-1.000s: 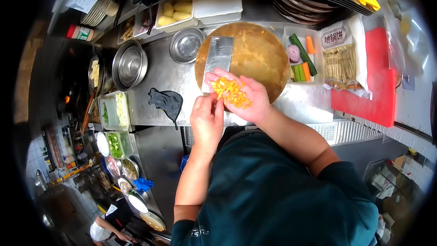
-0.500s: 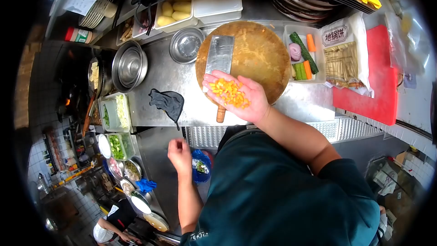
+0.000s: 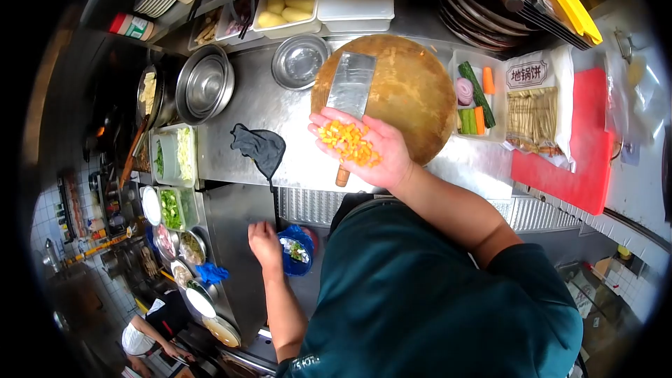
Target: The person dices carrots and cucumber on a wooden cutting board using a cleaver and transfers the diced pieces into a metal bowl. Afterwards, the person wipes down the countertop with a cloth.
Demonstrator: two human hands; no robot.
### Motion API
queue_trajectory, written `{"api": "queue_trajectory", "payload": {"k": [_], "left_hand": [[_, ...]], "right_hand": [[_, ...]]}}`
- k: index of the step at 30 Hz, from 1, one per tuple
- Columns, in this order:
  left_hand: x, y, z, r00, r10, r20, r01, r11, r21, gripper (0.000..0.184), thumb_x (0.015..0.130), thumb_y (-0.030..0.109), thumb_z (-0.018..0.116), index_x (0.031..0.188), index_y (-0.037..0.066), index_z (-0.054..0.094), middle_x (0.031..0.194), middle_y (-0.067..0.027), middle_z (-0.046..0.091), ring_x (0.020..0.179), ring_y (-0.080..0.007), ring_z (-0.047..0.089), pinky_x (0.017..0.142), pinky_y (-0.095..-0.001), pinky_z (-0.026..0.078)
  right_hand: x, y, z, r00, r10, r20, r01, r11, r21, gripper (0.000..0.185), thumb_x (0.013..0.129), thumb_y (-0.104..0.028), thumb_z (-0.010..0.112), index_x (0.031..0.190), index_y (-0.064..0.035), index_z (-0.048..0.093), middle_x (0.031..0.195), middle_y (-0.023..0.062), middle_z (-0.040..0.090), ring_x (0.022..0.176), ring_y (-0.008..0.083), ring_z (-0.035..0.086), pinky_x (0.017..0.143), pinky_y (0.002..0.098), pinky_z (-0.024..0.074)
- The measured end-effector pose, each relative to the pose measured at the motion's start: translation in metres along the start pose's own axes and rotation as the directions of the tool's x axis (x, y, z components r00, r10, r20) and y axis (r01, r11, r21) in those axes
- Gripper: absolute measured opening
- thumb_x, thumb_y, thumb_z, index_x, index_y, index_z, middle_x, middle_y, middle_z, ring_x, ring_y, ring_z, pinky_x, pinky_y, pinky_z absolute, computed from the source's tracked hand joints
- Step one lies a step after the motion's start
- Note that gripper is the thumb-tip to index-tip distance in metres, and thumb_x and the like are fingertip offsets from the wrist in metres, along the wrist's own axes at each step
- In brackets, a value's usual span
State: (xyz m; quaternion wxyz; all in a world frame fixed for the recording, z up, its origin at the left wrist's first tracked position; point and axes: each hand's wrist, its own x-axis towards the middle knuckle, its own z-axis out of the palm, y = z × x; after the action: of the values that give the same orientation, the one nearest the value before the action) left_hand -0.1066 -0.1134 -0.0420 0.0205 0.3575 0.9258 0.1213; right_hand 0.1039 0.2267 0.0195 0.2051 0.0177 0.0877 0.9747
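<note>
My right hand (image 3: 378,154) lies palm up above the near edge of the round wooden chopping board (image 3: 413,91), holding a small heap of diced carrot (image 3: 348,143). Beneath it rests a cleaver (image 3: 352,84), its broad blade flat on the board and its wooden handle (image 3: 342,177) sticking out towards me. My left hand (image 3: 264,243) hangs lower at the left, fingers curled, with nothing visible in it. It is just left of a blue-lined bin (image 3: 297,250) with scraps inside.
A dark cloth (image 3: 259,150) and metal bowls (image 3: 301,61) sit on the steel counter. A vegetable tub (image 3: 476,91) and red board (image 3: 591,143) are at right. Containers of chopped greens (image 3: 171,208) line the left side, where another person (image 3: 150,332) works below.
My view has shifted, turning slightly leftward. My left hand has moved a little left and down, its fingers still curled. My right hand keeps the diced carrot over the board.
</note>
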Motion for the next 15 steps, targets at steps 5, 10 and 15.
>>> {"api": "queue_trajectory", "payload": {"k": [5,10,15], "left_hand": [[0.046,0.183,-0.073,0.906,0.343,-0.249,-0.409,0.86,-0.305,0.018,0.089,-0.002,0.074,0.106,0.003,0.078,0.09,-0.0142,0.068,0.08,-0.0323,0.069,0.074,-0.0411,0.056],[0.072,0.27,-0.089,0.814,0.551,-0.181,-0.577,0.733,-0.362,0.028,0.087,0.005,0.08,0.115,0.004,0.077,0.091,-0.0125,0.069,0.081,-0.0303,0.071,0.073,-0.0401,0.058],[0.091,0.29,-0.065,0.841,0.535,-0.084,-0.523,0.763,-0.379,0.028,0.088,0.013,0.082,0.113,0.003,0.075,0.092,-0.0145,0.07,0.078,-0.0332,0.072,0.072,-0.0429,0.059]], "right_hand": [[-0.003,0.005,0.006,1.0,0.018,-0.001,-0.018,0.998,-0.062,0.068,0.11,-0.033,0.038,0.164,0.0064,0.028,0.172,0.0234,0.03,0.161,0.0362,0.026,0.133,0.0478,0.0195],[-0.008,0.002,0.008,1.0,0.018,0.017,-0.016,0.995,-0.101,0.065,0.111,-0.029,0.036,0.164,0.0066,0.029,0.171,0.023,0.033,0.16,0.0339,0.031,0.133,0.0474,0.022],[-0.015,-0.006,0.008,0.999,0.007,0.054,0.001,0.989,-0.149,0.065,0.11,-0.029,0.036,0.164,0.0071,0.029,0.169,0.0224,0.036,0.158,0.0328,0.034,0.132,0.0463,0.0232]]}}
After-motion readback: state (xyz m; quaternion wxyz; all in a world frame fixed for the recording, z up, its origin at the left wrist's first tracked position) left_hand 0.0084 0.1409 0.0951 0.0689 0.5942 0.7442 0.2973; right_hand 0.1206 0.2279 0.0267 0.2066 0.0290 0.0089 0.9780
